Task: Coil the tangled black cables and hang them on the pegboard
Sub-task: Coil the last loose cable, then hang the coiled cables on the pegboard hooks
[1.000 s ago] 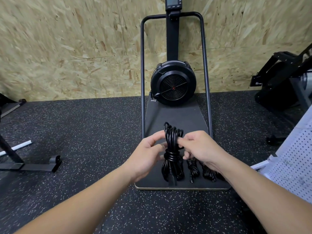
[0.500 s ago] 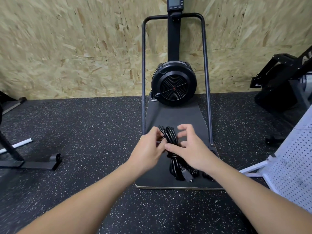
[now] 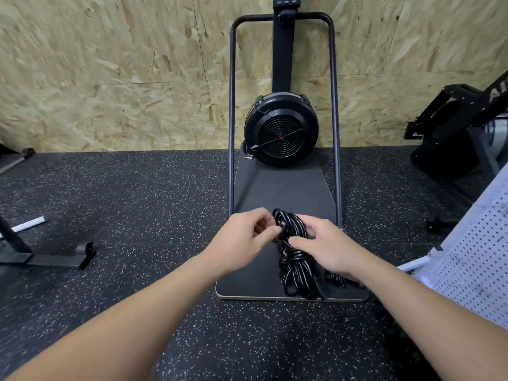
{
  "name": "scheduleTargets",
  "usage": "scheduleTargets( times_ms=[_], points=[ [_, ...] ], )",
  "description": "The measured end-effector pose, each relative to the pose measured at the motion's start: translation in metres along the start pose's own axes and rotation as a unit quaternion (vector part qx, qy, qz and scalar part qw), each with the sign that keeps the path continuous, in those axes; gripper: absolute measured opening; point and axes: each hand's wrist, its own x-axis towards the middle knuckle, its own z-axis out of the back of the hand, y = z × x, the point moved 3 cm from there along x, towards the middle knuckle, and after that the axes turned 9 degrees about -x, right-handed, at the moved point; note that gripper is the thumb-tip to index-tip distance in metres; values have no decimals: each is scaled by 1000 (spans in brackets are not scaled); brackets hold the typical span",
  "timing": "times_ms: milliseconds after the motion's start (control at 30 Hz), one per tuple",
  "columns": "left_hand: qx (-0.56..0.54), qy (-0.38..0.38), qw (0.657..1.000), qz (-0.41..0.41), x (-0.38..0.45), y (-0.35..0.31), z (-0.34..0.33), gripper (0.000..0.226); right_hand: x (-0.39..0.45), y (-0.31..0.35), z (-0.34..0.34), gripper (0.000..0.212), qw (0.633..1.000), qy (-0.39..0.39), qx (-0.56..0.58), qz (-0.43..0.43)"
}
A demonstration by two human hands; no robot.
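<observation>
Our left hand (image 3: 242, 240) pinches the top loops of the coiled black rubber cable bundle (image 3: 295, 257), and our right hand (image 3: 327, 246) grips its wrapped middle. The bundle's long axis runs away from us, lower end over the dark flat machine platform (image 3: 275, 193); the white perforated pegboard (image 3: 478, 259) stands right.

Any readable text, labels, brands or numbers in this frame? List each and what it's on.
None can be read in full.
"AI", cut off by the frame edge: white letters on the black exercise machine frame at right.
Small white label on that machine: too small.
Black monitor console atop the fan machine: unreadable.
</observation>
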Motion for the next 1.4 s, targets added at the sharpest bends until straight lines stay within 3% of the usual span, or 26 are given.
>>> scheduleTargets(
  times_ms=[233, 367, 533, 633, 900, 1000, 1067, 1133, 1300, 1400],
  points=[
    [52, -7, 998, -22, 7, 2, -12, 40, 1, -7, -4, 24, 996, 5, 80, -23],
    [7, -3, 1000, 12, 12, -2, -13, 36, 0, -8, -3, 28, 995, 18, 92, -20],
    [114, -3, 993, -5, 11, -11, -18, 26, -5, -7, -7, 47, 993, 17, 111, -18],
    [110, -8, 994, -11, 12, -15, -14, 28, -8, -6, -4, 56, 987, 26, 157, -8],
    [-74, -87, 992, 53, 13, -21, -14, 25, -5, -19, -4, 54, 966, 43, 253, -9],
    [-94, -89, 991, 45, 13, -25, -21, 24, -11, -20, -3, 50, 957, 43, 286, -15],
    [-177, -103, 978, 39, 15, -31, -27, 22, -14, -16, 3, 49, 951, 24, 309, -8],
    [-260, -86, 960, 53, 13, -34, -37, 31, -16, -15, 14, 48, 944, -20, 329, -11],
    [-276, 59, 956, 81, 0, -26, -80, 64, -20, -27, 37, 42, 917, -126, 377, -29],
    [-268, 49, 959, 73, 5, -29, -89, 68, -29, -27, 34, 43, 920, -132, 368, -28]
  ],
)
